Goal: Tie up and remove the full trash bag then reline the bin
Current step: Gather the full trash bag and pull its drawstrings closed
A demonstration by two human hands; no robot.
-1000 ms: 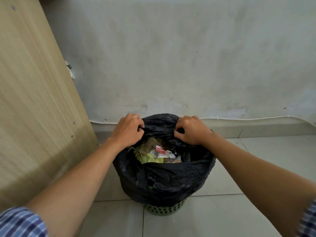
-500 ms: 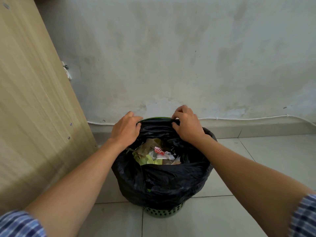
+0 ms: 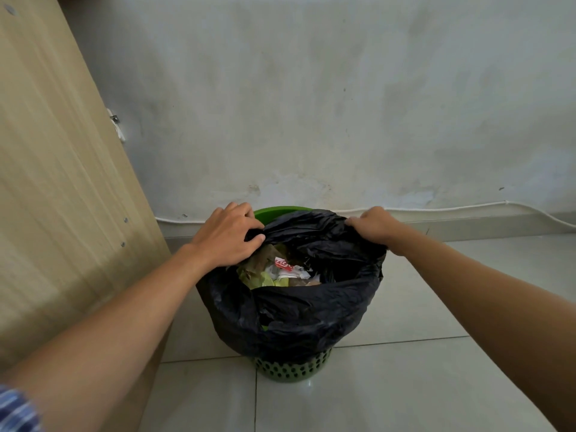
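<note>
A black trash bag (image 3: 299, 319) lines a green perforated bin (image 3: 291, 369) on the tiled floor, its edge folded down over the bin's sides. Inside lies trash (image 3: 280, 272): paper, green scraps and a red-and-white wrapper. My left hand (image 3: 227, 236) grips the bag's edge at the rear left of the rim. My right hand (image 3: 375, 226) grips the edge at the rear right. A strip of bare green rim (image 3: 274, 211) shows at the back, between the hands.
A pale wooden cabinet side (image 3: 56, 182) stands close on the left of the bin. A stained grey wall (image 3: 343, 104) rises right behind it, with a white cable (image 3: 467, 208) along its base. Light floor tiles (image 3: 420, 385) spread to the right and front.
Both hands moved apart along the back of the rim, the right one furthest to the right. The bag's rear edge came off the rim, baring green plastic.
</note>
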